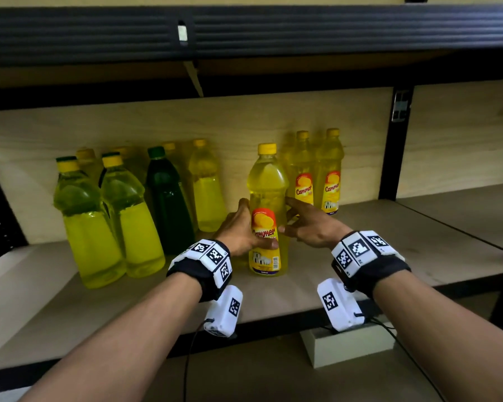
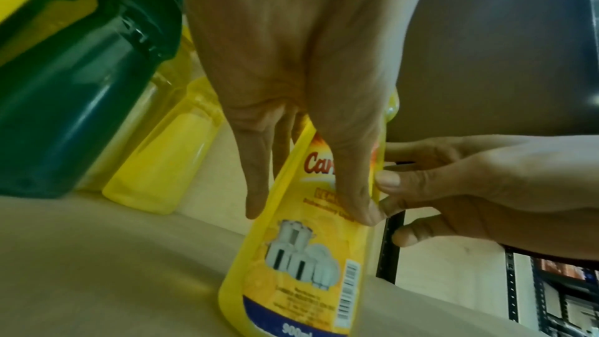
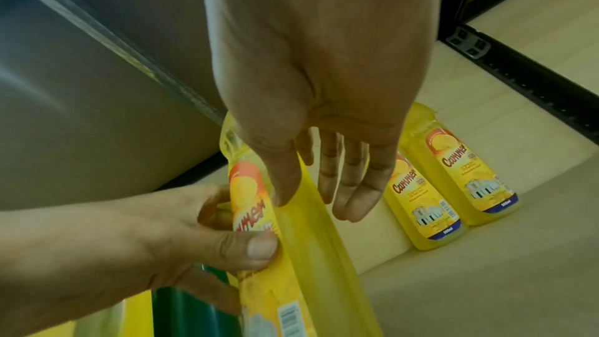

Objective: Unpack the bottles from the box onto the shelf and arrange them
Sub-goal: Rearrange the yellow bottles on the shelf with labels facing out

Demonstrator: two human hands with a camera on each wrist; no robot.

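A yellow dish-liquid bottle (image 1: 266,181) (image 2: 291,278) (image 3: 308,240) with a yellow cap and an orange label stands upright on the wooden shelf (image 1: 389,250), near the middle. My left hand (image 1: 238,230) (image 2: 308,86) (image 3: 162,235) grips it at label height, thumb across the front and fingers round the back. From the other side, my right hand (image 1: 308,224) (image 3: 324,86) (image 2: 470,183) lays its thumb on the bottle's side, fingers nearly straight beside it. Two matching labelled bottles (image 1: 317,175) (image 3: 447,183) stand at the back wall, just right of it.
Left of the held bottle stand a dark green bottle (image 1: 166,198) (image 2: 81,86) and several larger yellow bottles (image 1: 114,224). A black beam (image 1: 273,30) of the upper shelf hangs overhead. A black upright post (image 1: 395,146) bounds the bay on the right. A pale box (image 1: 346,346) sits below.
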